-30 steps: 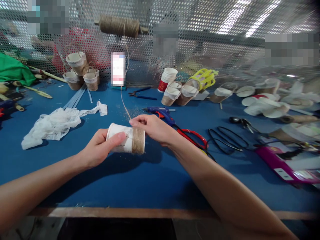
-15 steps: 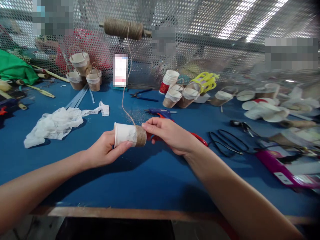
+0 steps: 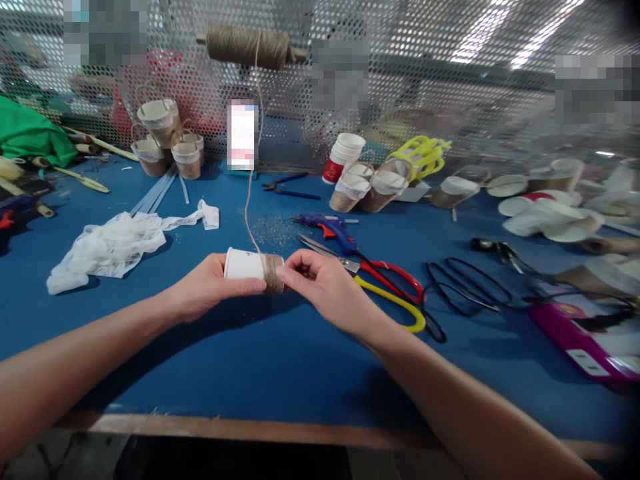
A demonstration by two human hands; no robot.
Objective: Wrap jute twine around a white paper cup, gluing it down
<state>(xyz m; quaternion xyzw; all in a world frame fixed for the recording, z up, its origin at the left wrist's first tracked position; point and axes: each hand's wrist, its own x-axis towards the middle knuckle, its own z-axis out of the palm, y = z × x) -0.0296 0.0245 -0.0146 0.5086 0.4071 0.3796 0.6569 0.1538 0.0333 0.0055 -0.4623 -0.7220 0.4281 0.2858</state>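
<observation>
My left hand (image 3: 210, 287) grips a white paper cup (image 3: 243, 265) held sideways above the blue table (image 3: 280, 360). Brown jute twine (image 3: 273, 272) is wound around the cup's narrow end. My right hand (image 3: 325, 287) touches that wrapped end with its fingertips. A strand of twine (image 3: 251, 200) rises from the cup to a spool (image 3: 247, 45) mounted on the mesh screen at the back.
A blue glue gun (image 3: 330, 227), red and yellow scissors (image 3: 385, 283) and black scissors (image 3: 465, 287) lie right of my hands. White plastic wrap (image 3: 110, 243) lies left. Twine-wrapped cups (image 3: 170, 143) and more cups (image 3: 365, 187) stand near the mesh. A magenta case (image 3: 585, 330) sits far right.
The cup has turned and dropped slightly in my left hand. My right hand moved from the top of the wrapped end down to its base side, uncovering the scissors behind it.
</observation>
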